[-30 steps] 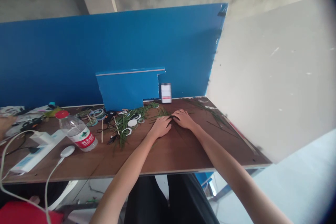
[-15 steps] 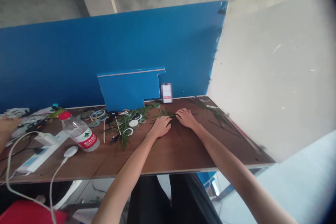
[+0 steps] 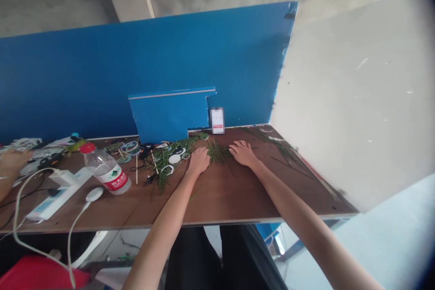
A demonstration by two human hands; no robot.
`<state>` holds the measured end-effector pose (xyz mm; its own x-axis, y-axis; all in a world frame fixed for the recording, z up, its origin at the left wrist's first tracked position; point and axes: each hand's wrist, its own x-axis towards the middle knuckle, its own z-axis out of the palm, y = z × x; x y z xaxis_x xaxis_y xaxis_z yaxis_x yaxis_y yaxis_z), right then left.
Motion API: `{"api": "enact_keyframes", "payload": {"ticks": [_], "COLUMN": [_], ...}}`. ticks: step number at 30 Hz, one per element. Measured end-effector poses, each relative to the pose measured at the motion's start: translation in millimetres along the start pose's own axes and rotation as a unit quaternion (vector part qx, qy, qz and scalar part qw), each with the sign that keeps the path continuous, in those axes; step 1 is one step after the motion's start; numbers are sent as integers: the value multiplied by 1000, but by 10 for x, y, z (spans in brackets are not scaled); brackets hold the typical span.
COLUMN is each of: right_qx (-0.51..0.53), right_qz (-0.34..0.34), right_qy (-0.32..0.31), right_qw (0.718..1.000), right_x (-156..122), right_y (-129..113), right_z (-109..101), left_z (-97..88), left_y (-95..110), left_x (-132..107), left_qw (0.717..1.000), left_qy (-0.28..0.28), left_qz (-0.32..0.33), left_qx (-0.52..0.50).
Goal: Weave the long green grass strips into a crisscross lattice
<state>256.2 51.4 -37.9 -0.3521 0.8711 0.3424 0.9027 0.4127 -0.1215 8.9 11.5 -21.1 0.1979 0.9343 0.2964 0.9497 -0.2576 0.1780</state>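
Observation:
A small flat weave of green grass blades (image 3: 217, 151) lies on the brown table between my two hands, its strips crossing one another. My left hand (image 3: 200, 160) is at the weave's left edge, fingers drawn together on the blade ends. At the right edge rests my right hand (image 3: 242, 152), palm down with fingers somewhat spread over the blade ends. Left of my left hand is a loose heap of green blades (image 3: 162, 173), with white round pieces (image 3: 174, 159) on it. The fingertips' exact hold is too small to make out.
A water bottle (image 3: 107, 170) with a red cap and a white power strip (image 3: 59, 197) stand to the left. A phone (image 3: 217, 120) leans against the blue panel (image 3: 170, 115). More blades (image 3: 278, 146) lie right. Another person's hand (image 3: 15, 165) is at far left.
My left hand has moved left, off the middle of the weave, so more crossed blades show. My right hand has barely moved. The other person's hand shifted slightly right.

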Motion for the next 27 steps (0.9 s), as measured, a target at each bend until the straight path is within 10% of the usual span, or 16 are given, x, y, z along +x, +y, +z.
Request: {"api": "enact_keyframes", "payload": {"ticks": [27], "right_qx": [-7], "right_qz": [56], "right_qy": [7], "right_qw": [998], "right_x": [-18], "right_y": [22], "right_z": [-68], "left_z": [21], "left_y": [-4], "left_x": [-5], "left_qw": [1000], "left_qy": [6], "left_qz": [-8], "left_qx": [-13]}}
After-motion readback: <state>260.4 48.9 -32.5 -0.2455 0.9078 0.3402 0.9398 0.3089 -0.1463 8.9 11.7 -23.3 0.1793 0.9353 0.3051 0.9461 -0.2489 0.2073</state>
